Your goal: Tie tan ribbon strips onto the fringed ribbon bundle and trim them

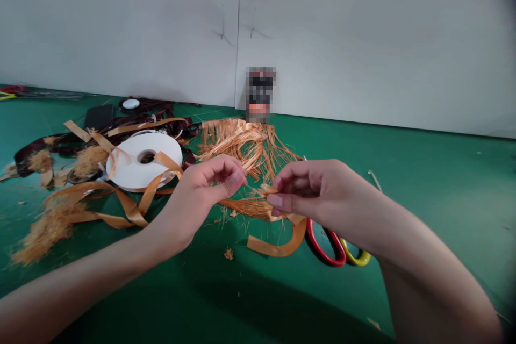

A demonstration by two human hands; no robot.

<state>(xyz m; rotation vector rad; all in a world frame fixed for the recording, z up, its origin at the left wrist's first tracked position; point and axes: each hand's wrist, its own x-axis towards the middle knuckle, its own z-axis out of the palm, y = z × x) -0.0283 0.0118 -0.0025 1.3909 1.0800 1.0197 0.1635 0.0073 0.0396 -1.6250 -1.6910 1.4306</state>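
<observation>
Right hand (310,193) pinches frayed orange ribbon (250,207) beside left hand (197,199).

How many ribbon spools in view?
1: a white ribbon spool on the green mat, behind the person's left hand. More could be hidden under the ribbon scraps.

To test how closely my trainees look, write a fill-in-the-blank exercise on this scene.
The right hand pinches frayed ribbon of ____ colour.
The scissors have one red handle and one ____ handle.
The spool left of the hands is ____.
The work surface is ____.

Missing words: orange; yellow; white; green.
</observation>
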